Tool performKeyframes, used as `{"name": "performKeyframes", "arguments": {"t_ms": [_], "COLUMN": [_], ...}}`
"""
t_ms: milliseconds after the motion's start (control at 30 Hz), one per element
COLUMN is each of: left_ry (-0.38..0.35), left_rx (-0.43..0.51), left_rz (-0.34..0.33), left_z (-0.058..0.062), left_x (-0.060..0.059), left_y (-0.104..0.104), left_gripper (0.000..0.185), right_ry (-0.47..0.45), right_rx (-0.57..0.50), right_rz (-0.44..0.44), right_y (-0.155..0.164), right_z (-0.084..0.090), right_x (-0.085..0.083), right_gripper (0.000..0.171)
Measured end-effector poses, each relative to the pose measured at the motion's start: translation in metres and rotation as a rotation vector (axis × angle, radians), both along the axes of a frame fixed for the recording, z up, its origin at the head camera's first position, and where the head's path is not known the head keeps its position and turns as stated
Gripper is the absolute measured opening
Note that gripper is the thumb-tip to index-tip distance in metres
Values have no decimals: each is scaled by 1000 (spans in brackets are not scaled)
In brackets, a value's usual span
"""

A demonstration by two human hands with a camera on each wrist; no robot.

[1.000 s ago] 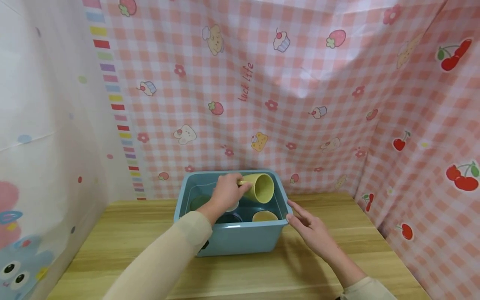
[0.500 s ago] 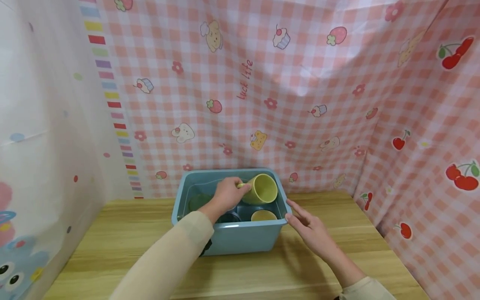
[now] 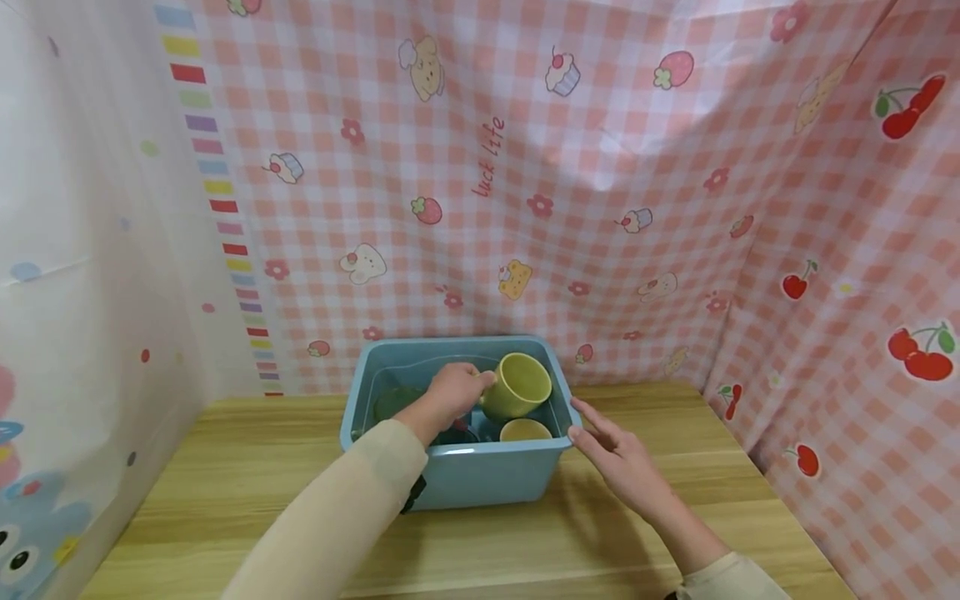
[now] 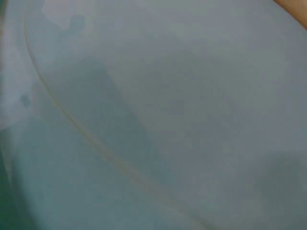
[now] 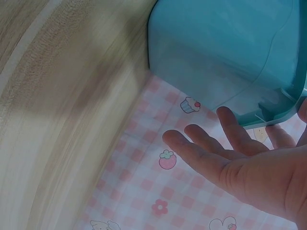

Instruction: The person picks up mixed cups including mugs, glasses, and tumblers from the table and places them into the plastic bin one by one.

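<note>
In the head view, my left hand (image 3: 456, 392) reaches into a light-blue plastic bin (image 3: 480, 475) and grips a yellow mug (image 3: 516, 387) by its handle. The mug's mouth tilts up toward the camera, and its lower part is inside the bin. My right hand (image 3: 618, 454) touches the bin's right rim with extended fingers; the right wrist view shows those fingers (image 5: 232, 127) spread against the bin's rim (image 5: 266, 122). Close up, the left wrist view is filled by a smooth bluish wall (image 4: 158, 110), with a bit of skin at the corner.
A yellowish round cup (image 3: 526, 429) stands in the bin's front right. A dark green item (image 3: 395, 402) sits at its left, and a dark round item is partly hidden under my left hand. The bin rests on a wooden table (image 3: 652, 533) before a pink checked cloth (image 3: 465, 250).
The yellow mug has sunk lower into the bin and turned from lying sideways to more upright, moving slightly right along the way. My right hand has stayed at the rim.
</note>
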State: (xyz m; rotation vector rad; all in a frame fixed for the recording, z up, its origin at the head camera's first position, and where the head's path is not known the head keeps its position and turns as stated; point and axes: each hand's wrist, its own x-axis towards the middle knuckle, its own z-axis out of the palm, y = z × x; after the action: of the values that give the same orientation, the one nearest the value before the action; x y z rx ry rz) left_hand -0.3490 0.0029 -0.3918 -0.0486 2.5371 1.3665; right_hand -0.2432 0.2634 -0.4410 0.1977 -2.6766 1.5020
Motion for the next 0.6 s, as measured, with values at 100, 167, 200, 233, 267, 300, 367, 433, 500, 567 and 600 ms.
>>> {"name": "performKeyframes", "arguments": {"t_ms": [100,167,200,233,267,300,367,433,500,567,600], "left_ry": [-40,-52,-53,-44,-32,-21,11,41,49,53,46], "left_rx": [30,30,21,3,-14,-32,-94,-184,-258,-344,-356], "left_rz": [12,9,5,-7,-18,-30,-58,-75,-73,-68,-59], "left_z": [2,3,4,4,5,5,5,6,7,10,11], "left_x": [0,0,0,0,0,0,0,1,2,2,3], "left_y": [1,1,1,2,2,2,2,2,3,4,4], "left_gripper": [36,36,35,35,35,35,36,40,44,49,50], "right_ry": [-5,-6,-7,-7,-7,-8,-8,-10,-8,-6,-5], "right_rx": [-2,1,2,3,3,4,3,3,4,7,6], "right_rz": [1,1,2,2,3,4,3,-1,-7,-11,-10], "right_y": [0,0,0,0,0,0,0,0,0,-1,-1], "right_z": [1,2,2,2,2,2,2,1,1,1,1], "right_x": [0,1,1,1,1,1,1,1,1,1,1], "right_gripper": [58,58,58,58,58,58,58,58,57,57,57]}}
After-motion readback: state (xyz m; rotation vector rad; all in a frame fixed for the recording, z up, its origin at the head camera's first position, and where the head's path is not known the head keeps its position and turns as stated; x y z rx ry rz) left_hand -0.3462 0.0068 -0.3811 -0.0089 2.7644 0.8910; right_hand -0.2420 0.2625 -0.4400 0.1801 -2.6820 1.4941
